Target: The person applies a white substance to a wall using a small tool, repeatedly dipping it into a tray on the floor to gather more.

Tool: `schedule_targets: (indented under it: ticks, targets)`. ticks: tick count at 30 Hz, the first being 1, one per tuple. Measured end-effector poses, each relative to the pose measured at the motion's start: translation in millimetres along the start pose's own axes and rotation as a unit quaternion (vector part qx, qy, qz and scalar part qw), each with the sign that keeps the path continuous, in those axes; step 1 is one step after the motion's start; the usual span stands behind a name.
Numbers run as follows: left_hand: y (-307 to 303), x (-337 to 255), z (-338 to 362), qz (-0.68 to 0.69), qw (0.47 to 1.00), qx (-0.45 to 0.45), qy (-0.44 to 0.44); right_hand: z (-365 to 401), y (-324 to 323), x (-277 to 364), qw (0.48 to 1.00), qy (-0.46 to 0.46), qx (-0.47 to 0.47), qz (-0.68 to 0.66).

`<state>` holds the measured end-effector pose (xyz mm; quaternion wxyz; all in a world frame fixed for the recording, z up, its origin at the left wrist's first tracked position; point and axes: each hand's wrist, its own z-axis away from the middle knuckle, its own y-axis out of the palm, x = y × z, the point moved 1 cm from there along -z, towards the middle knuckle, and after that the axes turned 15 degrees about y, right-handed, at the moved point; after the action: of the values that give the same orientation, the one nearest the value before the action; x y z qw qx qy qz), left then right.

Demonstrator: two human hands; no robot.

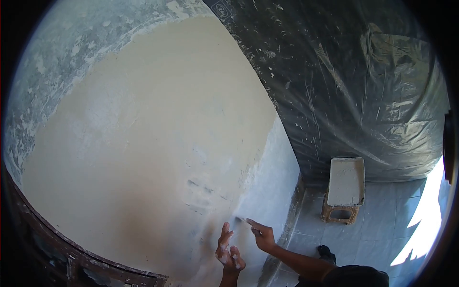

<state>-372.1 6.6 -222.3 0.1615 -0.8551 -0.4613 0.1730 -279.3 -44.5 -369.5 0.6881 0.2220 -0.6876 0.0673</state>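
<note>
My right hand (263, 236) grips a small tool (242, 219) with a thin dark tip, which meets the wall near the lower edge of the cream coating. Just left of it, my left hand (228, 249) is raised in front of the wall with its fingers apart, white smears on them and nothing in it. The wall (158, 119) carries a broad cream layer with several dark marks above my hands. A paler strip (267, 177) of wall runs along its lower right side.
A tray (346, 182) of pale material rests on a brown stool (340, 214) at the right, on the grey tiled floor (382, 210). Dark plastic sheeting (354, 86) hangs at the upper right. A dark wooden frame (71, 251) borders the lower left.
</note>
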Motion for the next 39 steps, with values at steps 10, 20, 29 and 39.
schedule_targets:
  ticks: [10,20,29,39]
  targets:
    - [18,1,-9,-0.017,0.998,0.021,0.049,-211,-20,40,0.971,-0.143,-0.191,0.002]
    - [37,15,-27,-0.069,0.994,0.074,-0.039,-98,-58,38,0.994,-0.096,-0.024,0.045]
    - [56,20,-24,-0.09,0.995,0.027,-0.043,-187,-37,32,0.967,-0.16,-0.182,0.082]
    - [60,24,-15,-0.104,0.994,-0.015,-0.031,-208,-107,58,0.984,-0.106,-0.14,0.041]
